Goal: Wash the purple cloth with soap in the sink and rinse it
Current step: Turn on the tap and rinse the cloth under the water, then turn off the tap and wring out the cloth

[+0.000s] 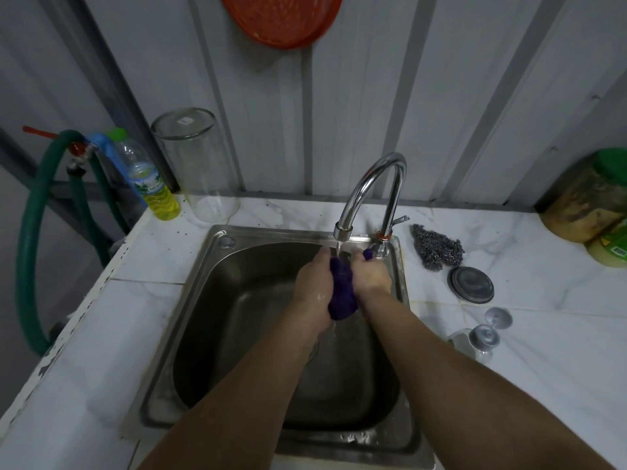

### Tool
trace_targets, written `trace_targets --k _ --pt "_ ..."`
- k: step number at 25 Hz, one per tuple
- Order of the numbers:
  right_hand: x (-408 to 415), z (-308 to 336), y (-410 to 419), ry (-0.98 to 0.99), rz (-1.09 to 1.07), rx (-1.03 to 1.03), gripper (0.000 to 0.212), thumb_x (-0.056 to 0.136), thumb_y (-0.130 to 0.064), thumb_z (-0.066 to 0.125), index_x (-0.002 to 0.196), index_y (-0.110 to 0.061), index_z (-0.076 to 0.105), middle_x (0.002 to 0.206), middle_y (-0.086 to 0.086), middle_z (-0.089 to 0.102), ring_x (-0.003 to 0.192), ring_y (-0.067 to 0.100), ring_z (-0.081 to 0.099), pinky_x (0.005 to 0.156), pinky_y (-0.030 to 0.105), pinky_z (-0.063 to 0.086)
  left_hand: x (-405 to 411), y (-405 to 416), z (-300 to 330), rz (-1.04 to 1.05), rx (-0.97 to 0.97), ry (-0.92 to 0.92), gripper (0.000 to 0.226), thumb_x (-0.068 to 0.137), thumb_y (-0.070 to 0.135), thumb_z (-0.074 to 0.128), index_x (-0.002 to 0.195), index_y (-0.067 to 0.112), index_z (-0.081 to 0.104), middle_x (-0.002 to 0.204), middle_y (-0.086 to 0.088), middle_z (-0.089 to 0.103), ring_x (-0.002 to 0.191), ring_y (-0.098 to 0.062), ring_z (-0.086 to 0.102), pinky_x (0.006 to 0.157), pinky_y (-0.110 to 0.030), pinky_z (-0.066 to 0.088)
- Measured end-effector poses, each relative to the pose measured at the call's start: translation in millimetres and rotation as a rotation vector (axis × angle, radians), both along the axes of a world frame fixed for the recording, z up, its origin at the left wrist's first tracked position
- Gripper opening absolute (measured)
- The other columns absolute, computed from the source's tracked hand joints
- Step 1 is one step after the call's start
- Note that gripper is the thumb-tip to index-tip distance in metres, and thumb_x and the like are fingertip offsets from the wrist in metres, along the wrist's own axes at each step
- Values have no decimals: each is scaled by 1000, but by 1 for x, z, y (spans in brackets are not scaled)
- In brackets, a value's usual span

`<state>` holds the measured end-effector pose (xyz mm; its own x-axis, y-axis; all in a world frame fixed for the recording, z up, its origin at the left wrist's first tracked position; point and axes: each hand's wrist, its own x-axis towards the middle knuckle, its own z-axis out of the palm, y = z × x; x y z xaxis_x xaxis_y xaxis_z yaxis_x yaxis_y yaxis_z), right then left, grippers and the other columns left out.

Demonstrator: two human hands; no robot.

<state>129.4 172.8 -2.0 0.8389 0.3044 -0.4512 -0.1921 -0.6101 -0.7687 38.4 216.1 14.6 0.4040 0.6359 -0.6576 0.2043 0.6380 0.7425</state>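
The purple cloth (342, 293) is bunched up between both hands over the steel sink (217, 252). My left hand (314, 283) grips its left side and my right hand (371, 274) grips its right side, a small purple end poking out above the right fingers. Water runs from the chrome faucet (368, 184) onto the top of the cloth and drips from its lower end into the basin. A bottle of yellow liquid soap (159, 195) stands at the back left of the counter.
An upturned clear glass jar (196, 164) stands beside the bottle. A steel scourer (437, 247), a round metal lid (471, 284) and two upturned stemmed glasses (485, 334) lie right of the sink. Big jars (590, 205) sit far right; a green hose (34, 239) hangs left.
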Motion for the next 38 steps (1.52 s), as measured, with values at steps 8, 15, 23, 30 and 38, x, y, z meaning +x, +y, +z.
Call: trace_targets --k 8,15,23,30,38 --pt "14 14 -35 257 -169 396 6 89 -20 68 85 -21 63 75 6 74 58 20 72 48 29 57 -34 33 -13 -6 -14 -24 48 81 18 83 125 12 65 105 -14 77 91 -32 76 58 -39 64" --pt "-36 28 -52 -305 235 238 32 80 -26 77 108 -26 61 97 -5 69 87 14 64 81 28 52 -31 14 -7 -115 -302 -110 61 79 56 75 124 14 66 108 -20 79 93 -38 78 69 -50 62" --pt "-19 51 -56 -296 488 -4 35 84 -11 54 116 -18 67 114 8 73 107 29 67 94 34 53 -27 4 -3 -65 -216 -124 26 90 6 69 115 5 65 91 -18 79 79 -33 77 49 -36 61" --pt "112 57 -41 -189 143 -127 30 90 -3 53 115 3 68 111 24 71 87 35 69 82 43 60 -30 -1 5 37 -300 -249 51 88 -1 61 133 15 43 125 -20 58 114 -41 61 78 -49 59" --pt "150 49 -7 -123 112 -135 18 96 -20 62 101 -2 64 88 3 61 96 24 61 82 30 48 -25 4 0 27 -299 -264 48 90 2 60 134 12 43 120 -22 63 106 -40 66 76 -45 58"
